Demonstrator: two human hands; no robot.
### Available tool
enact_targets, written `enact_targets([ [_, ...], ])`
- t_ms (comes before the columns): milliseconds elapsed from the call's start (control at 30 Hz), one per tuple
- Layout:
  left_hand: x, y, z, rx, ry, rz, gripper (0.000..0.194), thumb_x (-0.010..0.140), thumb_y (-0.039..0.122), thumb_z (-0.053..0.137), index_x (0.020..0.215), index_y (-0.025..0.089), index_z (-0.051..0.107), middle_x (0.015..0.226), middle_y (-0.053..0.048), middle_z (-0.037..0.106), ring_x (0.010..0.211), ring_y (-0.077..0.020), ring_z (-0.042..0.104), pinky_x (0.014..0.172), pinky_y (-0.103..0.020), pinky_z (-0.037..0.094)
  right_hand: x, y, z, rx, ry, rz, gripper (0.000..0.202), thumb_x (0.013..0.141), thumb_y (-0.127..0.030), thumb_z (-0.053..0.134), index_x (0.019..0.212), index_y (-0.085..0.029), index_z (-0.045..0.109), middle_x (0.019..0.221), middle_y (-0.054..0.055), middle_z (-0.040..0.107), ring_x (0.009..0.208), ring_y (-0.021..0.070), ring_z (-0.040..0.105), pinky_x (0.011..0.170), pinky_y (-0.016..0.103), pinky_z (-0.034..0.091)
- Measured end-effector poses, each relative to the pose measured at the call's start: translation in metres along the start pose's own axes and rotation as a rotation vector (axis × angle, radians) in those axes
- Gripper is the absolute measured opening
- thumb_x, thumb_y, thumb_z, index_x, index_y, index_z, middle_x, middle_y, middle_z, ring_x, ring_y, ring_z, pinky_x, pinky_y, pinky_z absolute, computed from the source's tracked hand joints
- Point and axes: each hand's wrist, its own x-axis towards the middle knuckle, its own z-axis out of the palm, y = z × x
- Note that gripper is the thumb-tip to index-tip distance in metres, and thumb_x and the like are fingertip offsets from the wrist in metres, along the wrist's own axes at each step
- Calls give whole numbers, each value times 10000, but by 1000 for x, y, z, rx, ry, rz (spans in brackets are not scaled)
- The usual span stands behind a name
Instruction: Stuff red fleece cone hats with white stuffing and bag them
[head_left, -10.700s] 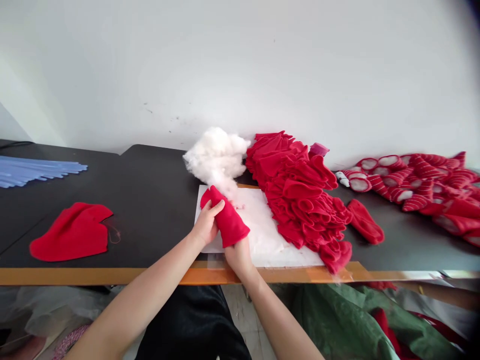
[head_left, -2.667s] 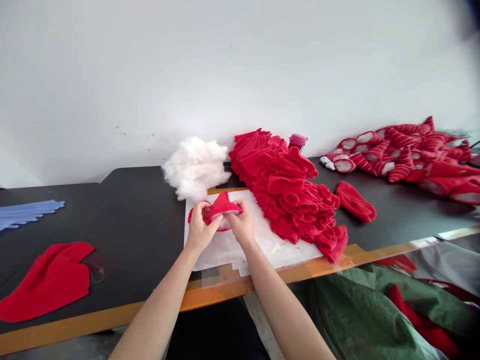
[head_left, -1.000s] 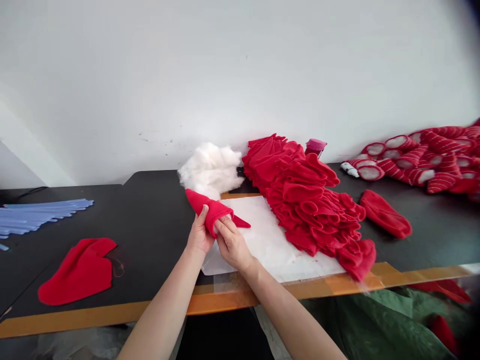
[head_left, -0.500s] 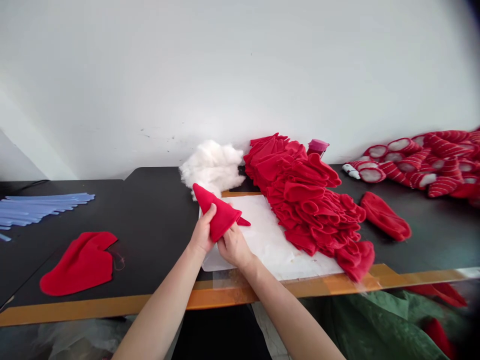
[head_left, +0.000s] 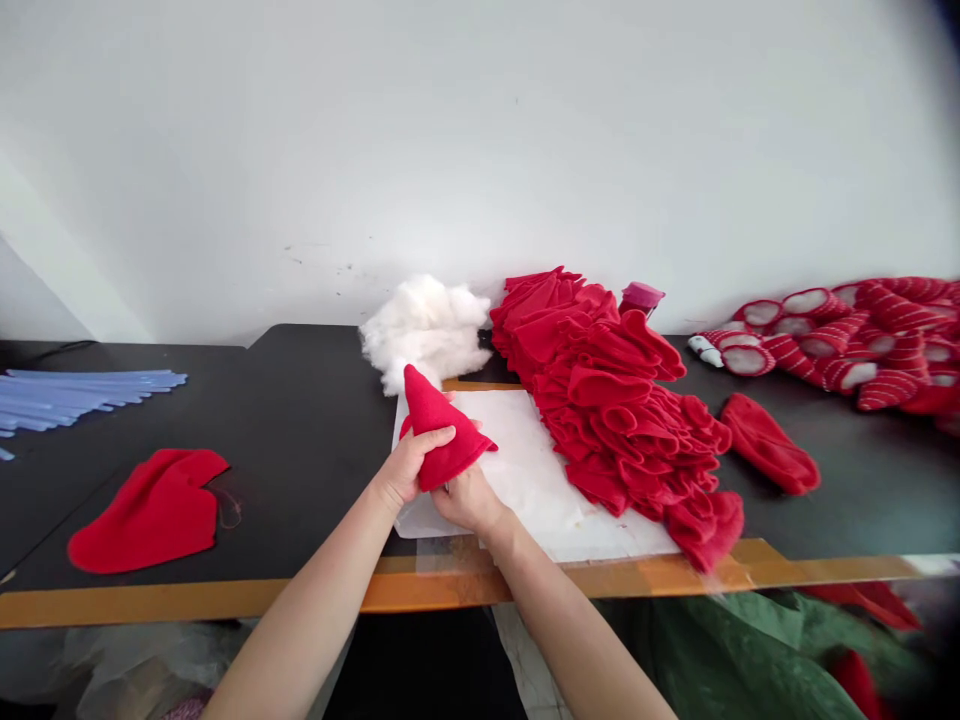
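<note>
A red cone-shaped felt piece (head_left: pixel 444 430) is held up over the table, its point toward the upper left. My left hand (head_left: pixel 411 463) wraps its left side, thumb across the front. My right hand (head_left: pixel 466 497) is at its lower edge with the fingers tucked up inside or behind the cloth; the fingertips are hidden, so what they hold cannot be made out. Just behind lies a heap of white stuffing (head_left: pixel 424 325). A white sheet (head_left: pixel 517 480) is spread under the hands, and a big pile of red fabric pieces (head_left: pixel 607 390) covers its right side.
On the left lie a flat red cut piece (head_left: pixel 154 515) with loose thread and several blue strips (head_left: pixel 82 395). To the right are a red pouch-like piece (head_left: pixel 769 445) and striped stuffed pieces (head_left: pixel 847 340). A pink-lidded container (head_left: pixel 641 297) stands behind the pile. Brown tape (head_left: pixel 225 605) runs along the table's edge.
The red cone has turned a little more upright and its point has shifted right. My left thumb now lies further across its front. The whole view has tilted slightly.
</note>
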Motion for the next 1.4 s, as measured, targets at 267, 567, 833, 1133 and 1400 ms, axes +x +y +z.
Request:
enact_targets([
  [267,14,3,-11,-231,165,111,362,794,343,736,1037,79,687,983,-161,732,936,-292,701,902,-394,560,6,1,-5,-117,38,-31,672,726,-34,460,1387,-154,460,1323,176,574,1313,347,479,1035,592,459],
  [567,12,2,-9,-275,231,72,225,768,243,745,930,107,666,827,-97,727,718,-212,699,731,-321,587,9,-8,-3,-124,53,-43,487,722,-23,420,1154,-170,591,1149,147,630,1177,300,550,971,525,499],
  [833,15,15,-14,-353,320,103,255,884,369,634,855,116,652,780,-90,720,631,-173,681,604,-261,576,14,-18,-10,36,284,149,198,908,-199,555,1073,-209,664,1342,139,530,1234,262,537,1024,462,482],
  [1133,14,-7,2,-302,353,56,85,861,186,660,800,133,636,740,-26,683,610,-110,644,616,-191,552,12,-3,2,-66,298,151,263,894,-124,475,1051,-225,660,1072,102,603,1031,207,615,890,361,565],
  [1400,11,8,-1,-398,349,76,276,940,365,562,788,146,634,705,-20,680,595,-126,636,565,-206,546,14,-11,-2,16,232,82,179,907,-185,545,1065,-199,627,1072,104,602,1027,215,604,881,366,561],
])
